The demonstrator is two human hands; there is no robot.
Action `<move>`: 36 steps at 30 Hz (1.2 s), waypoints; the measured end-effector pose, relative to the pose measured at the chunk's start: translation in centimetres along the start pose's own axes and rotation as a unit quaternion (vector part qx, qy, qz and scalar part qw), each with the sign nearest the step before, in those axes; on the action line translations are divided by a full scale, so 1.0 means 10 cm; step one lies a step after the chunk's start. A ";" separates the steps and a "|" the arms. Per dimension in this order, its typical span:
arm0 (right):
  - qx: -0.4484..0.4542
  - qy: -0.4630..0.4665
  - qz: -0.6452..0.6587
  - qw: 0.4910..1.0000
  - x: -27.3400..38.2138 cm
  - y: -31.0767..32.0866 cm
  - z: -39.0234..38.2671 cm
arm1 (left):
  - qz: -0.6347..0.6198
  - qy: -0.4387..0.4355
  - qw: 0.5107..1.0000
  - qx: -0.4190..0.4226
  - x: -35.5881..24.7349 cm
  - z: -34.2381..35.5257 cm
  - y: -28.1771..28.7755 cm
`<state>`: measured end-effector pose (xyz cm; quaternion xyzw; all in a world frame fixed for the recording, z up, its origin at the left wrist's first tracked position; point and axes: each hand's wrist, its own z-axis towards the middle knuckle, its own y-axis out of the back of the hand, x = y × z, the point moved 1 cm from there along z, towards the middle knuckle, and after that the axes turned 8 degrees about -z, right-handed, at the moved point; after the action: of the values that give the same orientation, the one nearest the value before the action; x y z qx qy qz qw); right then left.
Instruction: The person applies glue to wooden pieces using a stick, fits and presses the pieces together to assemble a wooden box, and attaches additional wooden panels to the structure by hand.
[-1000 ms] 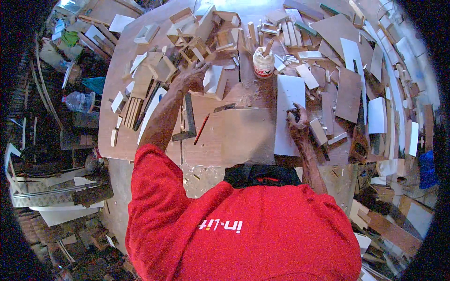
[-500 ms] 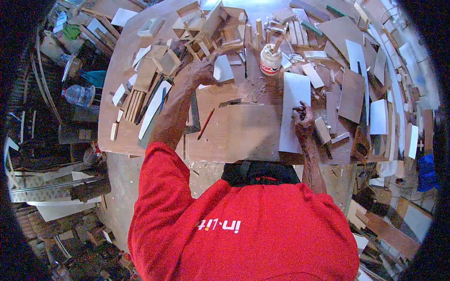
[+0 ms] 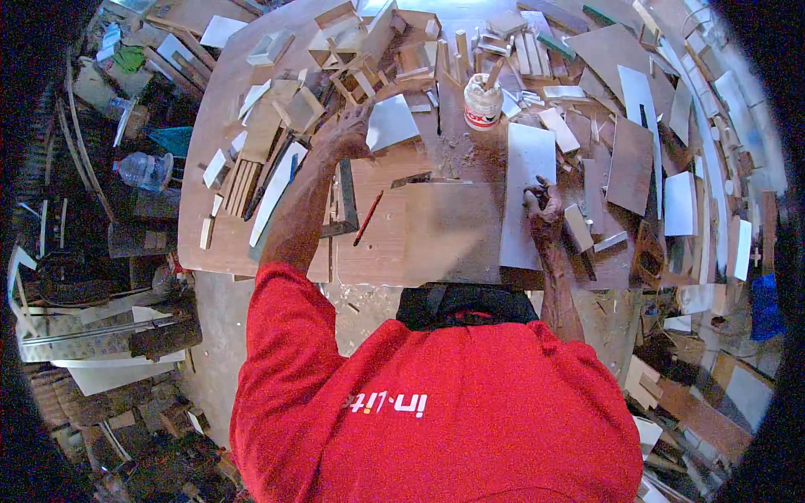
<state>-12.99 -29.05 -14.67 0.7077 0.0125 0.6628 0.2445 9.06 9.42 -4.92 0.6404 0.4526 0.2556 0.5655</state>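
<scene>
My left hand reaches over the far middle of the table, its thumb and fingers apart. Right beside the fingertips lies a white board piece, flat on the wood. Just beyond that hand stands a small open wooden frame. My right hand rests on the right edge of a long white panel, fingers curled in; whatever they may hold is hidden. Between my arms lie a red pencil, a plain brown board and a dark-edged frame, partly covered by my left forearm.
A white glue jar with a stick in it stands beyond the panel. Wooden box parts crowd the far left, slats the left. A brown board and many offcuts cover the right side. A plastic bottle is off the table's left.
My left hand has drawn left, away from the white board piece, which now lies flatter and shows more of its face. My right hand stays at the panel's edge, its fingers slightly shifted.
</scene>
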 end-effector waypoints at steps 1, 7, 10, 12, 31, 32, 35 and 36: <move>-0.001 -0.017 -0.006 1.000 -0.02 0.00 0.01 | -0.036 -0.005 0.999 -0.003 0.03 0.00 -0.02; -0.018 0.033 -0.075 0.996 -0.11 0.00 0.07 | -0.053 -0.034 0.996 -0.056 0.06 -0.05 -0.08; 0.033 -0.001 0.067 0.997 -0.12 -0.02 0.08 | -0.057 -0.012 0.998 -0.034 0.05 -0.07 -0.07; 0.007 -0.059 0.115 0.992 -0.12 -0.02 0.07 | -0.059 -0.003 0.998 -0.028 0.04 -0.07 -0.06; 0.005 -0.115 0.082 0.990 0.17 0.06 0.05 | -0.048 0.024 0.998 -0.019 -0.09 -0.13 0.02; 0.007 -0.107 0.097 0.989 0.17 0.05 0.06 | -0.056 0.029 0.998 -0.012 -0.10 -0.13 0.02; 0.014 -0.104 0.106 0.989 0.19 0.05 0.07 | -0.048 0.028 0.998 -0.022 -0.11 -0.12 0.02; 0.021 -0.120 0.096 0.988 0.19 0.06 0.06 | -0.042 0.043 0.998 -0.014 -0.10 -0.12 0.02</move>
<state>-12.36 -29.11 -12.66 0.7850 -0.0710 0.5931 0.1641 7.66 9.14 -4.29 0.6014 0.4992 0.2654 0.5645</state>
